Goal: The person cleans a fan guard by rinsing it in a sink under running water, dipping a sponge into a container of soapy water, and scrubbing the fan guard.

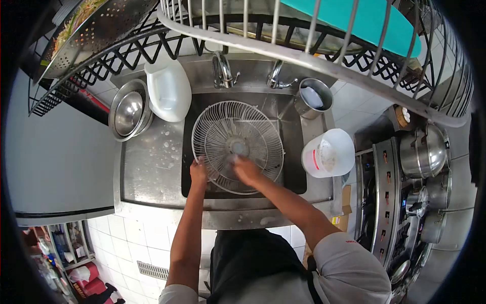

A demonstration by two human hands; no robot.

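Observation:
A round wire fan grille [238,114] lies tilted in the steel sink basin [296,187], its pale centre disc facing up. My left hand [199,171] is closed around the grille's left lower rim. Against the wires just below the centre disc, my right hand [245,171] is pressed with its fingers curled. Something greyish seems to be under those fingers, but blur and the hand itself hide what it is. Two chrome taps [223,71] stand behind the basin.
On the left counter are nested steel bowls [128,112] and a white plastic container [169,91]. To the right stand a metal pot [314,99] and a cut white jug [329,153]. A wire rack [304,53] hangs overhead. A stove [385,202] with pots is at far right.

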